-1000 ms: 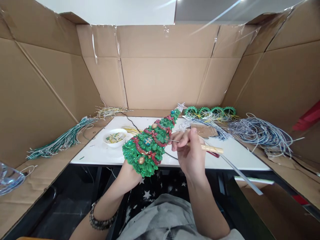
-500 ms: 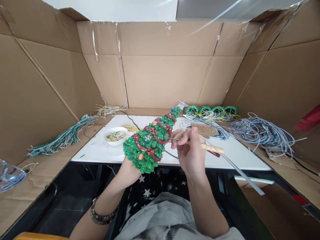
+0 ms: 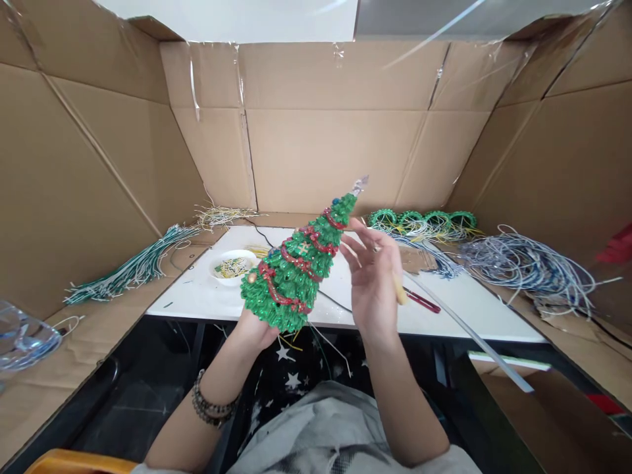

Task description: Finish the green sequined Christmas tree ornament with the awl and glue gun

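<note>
A green beaded Christmas tree point(image 3: 294, 271) with red garlands and a clear star on top is held tilted, its tip up and to the right. My left hand point(image 3: 251, 332) grips it from under the base, mostly hidden by the tree. My right hand point(image 3: 372, 280) is raised beside the tree's right flank, fingers partly spread, with a thin wooden-handled tool point(image 3: 397, 288) pinched behind them. Loose wire ends hang below the tree's base.
A white table point(image 3: 469, 303) bears a white dish of small bits point(image 3: 232, 266), red-handled pliers point(image 3: 422, 301), green beaded rings point(image 3: 424, 219) and wire bundles point(image 3: 528, 266). Green-white strands point(image 3: 133, 268) lie left. Cardboard walls surround everything.
The tree has been lifted and turned more upright. My right hand drew the tool's tip away from the tree and rose with its fingers opening.
</note>
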`<state>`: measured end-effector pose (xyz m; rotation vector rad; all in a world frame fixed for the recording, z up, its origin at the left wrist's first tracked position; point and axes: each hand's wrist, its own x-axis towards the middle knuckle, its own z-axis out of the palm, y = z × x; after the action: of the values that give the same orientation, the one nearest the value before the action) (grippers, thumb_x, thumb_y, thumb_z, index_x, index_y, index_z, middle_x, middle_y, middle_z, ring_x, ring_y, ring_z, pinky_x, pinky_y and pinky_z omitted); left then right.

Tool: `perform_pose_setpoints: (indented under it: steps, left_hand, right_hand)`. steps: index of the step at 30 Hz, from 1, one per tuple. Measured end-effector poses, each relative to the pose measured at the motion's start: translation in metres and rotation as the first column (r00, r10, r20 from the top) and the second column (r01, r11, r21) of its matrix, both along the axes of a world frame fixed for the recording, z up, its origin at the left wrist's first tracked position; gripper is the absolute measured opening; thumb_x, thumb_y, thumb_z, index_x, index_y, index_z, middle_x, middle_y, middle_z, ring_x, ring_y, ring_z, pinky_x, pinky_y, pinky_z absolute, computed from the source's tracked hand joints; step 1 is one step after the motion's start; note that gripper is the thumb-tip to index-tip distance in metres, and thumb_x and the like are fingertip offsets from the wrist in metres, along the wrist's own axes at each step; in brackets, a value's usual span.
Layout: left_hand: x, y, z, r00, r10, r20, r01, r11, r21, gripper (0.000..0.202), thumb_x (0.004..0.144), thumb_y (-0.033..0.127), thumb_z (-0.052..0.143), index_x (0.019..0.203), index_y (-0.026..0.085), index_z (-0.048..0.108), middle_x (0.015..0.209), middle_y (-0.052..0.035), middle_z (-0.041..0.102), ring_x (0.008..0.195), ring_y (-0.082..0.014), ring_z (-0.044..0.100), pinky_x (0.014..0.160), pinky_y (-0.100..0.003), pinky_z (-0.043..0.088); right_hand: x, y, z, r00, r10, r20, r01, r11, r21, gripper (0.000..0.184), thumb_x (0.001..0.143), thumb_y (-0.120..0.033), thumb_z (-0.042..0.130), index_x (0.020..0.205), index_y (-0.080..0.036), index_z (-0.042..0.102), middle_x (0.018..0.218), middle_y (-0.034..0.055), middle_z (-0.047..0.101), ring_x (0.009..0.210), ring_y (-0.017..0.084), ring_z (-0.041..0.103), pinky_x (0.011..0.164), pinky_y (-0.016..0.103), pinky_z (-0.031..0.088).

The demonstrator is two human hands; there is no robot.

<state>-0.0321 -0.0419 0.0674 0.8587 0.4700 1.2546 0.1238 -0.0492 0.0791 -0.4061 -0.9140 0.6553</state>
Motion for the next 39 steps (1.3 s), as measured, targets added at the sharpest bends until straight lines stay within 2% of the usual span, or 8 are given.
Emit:
perform_pose_setpoints:
  steps: [6, 11, 16, 20, 23, 25, 31, 39]
  left_hand:
    - [0.003, 0.000, -0.004, 0.971, -0.239, 0.010, 0.239, 0.969, -0.061, 0.034, 0.075, 0.049, 0.076, 0.100, 0.025, 0.077, 0.106, -0.0050, 0.078, 0.096, -0.0251, 0.072, 0.080, -0.037, 0.059]
    - [0.012, 0.001, -0.007, 0.953, -0.303, -0.026, 0.298, 0.948, -0.107, 0.029, 0.075, 0.048, 0.077, 0.093, 0.025, 0.078, 0.101, -0.0037, 0.079, 0.092, -0.0246, 0.073, 0.080, -0.037, 0.059]
    - [0.007, 0.013, -0.007, 0.948, -0.269, -0.168, 0.246, 0.958, -0.146, 0.023, 0.075, 0.042, 0.078, 0.088, 0.023, 0.074, 0.069, -0.0006, 0.072, 0.051, -0.0114, 0.059, 0.044, -0.020, 0.042]
    - [-0.002, 0.031, -0.007, 0.895, 0.108, -0.434, -0.046, 0.987, 0.151, 0.017, 0.077, 0.033, 0.076, 0.069, 0.020, 0.068, 0.047, 0.0066, 0.047, 0.039, -0.0059, 0.032, 0.038, -0.017, 0.024]
    - [-0.006, 0.033, -0.004, 0.634, 0.670, -0.387, -0.386, 0.707, 0.592, 0.007, 0.083, 0.027, 0.071, 0.082, 0.020, 0.074, 0.079, -0.0018, 0.067, 0.071, -0.0120, 0.056, 0.059, -0.019, 0.043]
    - [-0.006, 0.027, -0.001, 0.549, 0.788, -0.280, -0.458, 0.563, 0.687, 0.010, 0.087, 0.027, 0.068, 0.090, 0.021, 0.075, 0.093, -0.0040, 0.070, 0.085, -0.0144, 0.060, 0.073, -0.021, 0.048]
    - [0.012, 0.003, 0.003, 0.964, 0.212, -0.159, -0.173, 0.958, 0.229, 0.028, 0.075, 0.037, 0.082, 0.092, 0.019, 0.070, 0.071, 0.0013, 0.070, 0.065, -0.0140, 0.067, 0.071, -0.028, 0.058]
    - [0.022, 0.004, -0.002, 0.995, 0.032, 0.095, -0.037, 0.998, 0.055, 0.023, 0.074, 0.034, 0.084, 0.084, 0.018, 0.070, 0.080, 0.0004, 0.073, 0.080, -0.0127, 0.070, 0.087, -0.025, 0.054]
  right_hand:
    - [-0.016, 0.006, 0.014, 0.994, 0.091, 0.064, -0.097, 0.990, 0.099, 0.039, 0.085, -0.054, 0.063, 0.117, -0.033, 0.055, 0.142, 0.0034, 0.056, 0.122, 0.023, 0.062, 0.097, 0.042, 0.053]
    - [-0.022, 0.005, 0.028, 1.000, 0.017, -0.005, -0.017, 1.000, 0.025, 0.020, 0.092, -0.045, 0.057, 0.103, -0.029, 0.060, 0.124, 0.0033, 0.065, 0.093, 0.016, 0.072, 0.079, 0.033, 0.056]
    - [-0.014, 0.008, 0.035, 0.991, -0.125, 0.047, 0.125, 0.992, -0.007, 0.018, 0.092, -0.044, 0.057, 0.099, -0.027, 0.059, 0.118, 0.0035, 0.067, 0.080, 0.015, 0.071, 0.061, 0.028, 0.053]
    - [-0.002, 0.012, 0.041, 0.967, -0.242, 0.078, 0.242, 0.970, 0.017, 0.015, 0.093, -0.043, 0.055, 0.098, -0.029, 0.058, 0.117, 0.0019, 0.067, 0.084, 0.017, 0.072, 0.063, 0.030, 0.053]
    - [0.004, 0.018, 0.045, 0.947, -0.316, 0.050, 0.314, 0.948, 0.052, 0.012, 0.092, -0.040, 0.058, 0.096, -0.029, 0.058, 0.113, 0.0016, 0.066, 0.081, 0.017, 0.072, 0.067, 0.032, 0.053]
    - [0.006, 0.023, 0.047, 0.934, -0.355, 0.035, 0.352, 0.933, 0.073, 0.011, 0.091, -0.038, 0.060, 0.094, -0.028, 0.058, 0.110, 0.0009, 0.065, 0.080, 0.016, 0.071, 0.070, 0.033, 0.053]
    - [0.004, 0.036, 0.054, 0.932, -0.363, -0.024, 0.364, 0.930, 0.060, 0.013, 0.088, -0.038, 0.064, 0.091, -0.027, 0.057, 0.103, -0.0008, 0.067, 0.075, 0.012, 0.067, 0.067, 0.029, 0.052]
    - [-0.010, 0.048, 0.056, 0.971, -0.234, -0.046, 0.234, 0.972, -0.003, 0.020, 0.084, -0.038, 0.069, 0.089, -0.026, 0.053, 0.098, -0.0011, 0.067, 0.078, 0.011, 0.067, 0.070, 0.027, 0.055]
